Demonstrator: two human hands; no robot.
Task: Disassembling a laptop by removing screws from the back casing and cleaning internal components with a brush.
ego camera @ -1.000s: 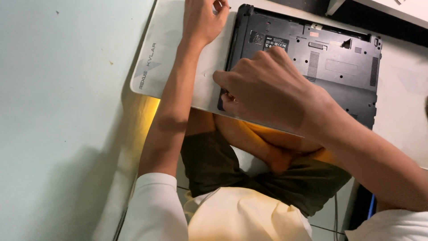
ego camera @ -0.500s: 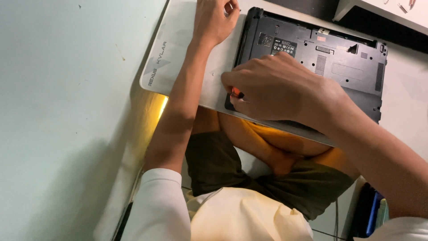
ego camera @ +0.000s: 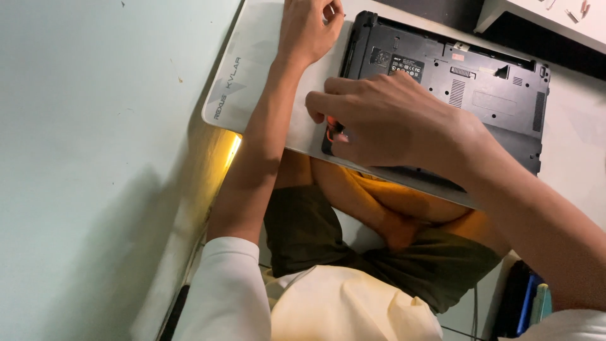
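Desk mat [ego camera: 252, 82], white and wide, carries an upturned black laptop [ego camera: 480, 95] at the far right, its near edge past the mat's near rim. That overhang could let the laptop tip or slide toward the lap if pressed hard. The right hand [ego camera: 391, 120] is clenched round a small red-handled tool [ego camera: 331, 121], probably a screwdriver, at the laptop's near-left corner; a slip might gouge the casing. The left hand [ego camera: 309, 28], fingers curled, rests on the mat beside the far-left corner; whether it holds anything, I cannot tell.
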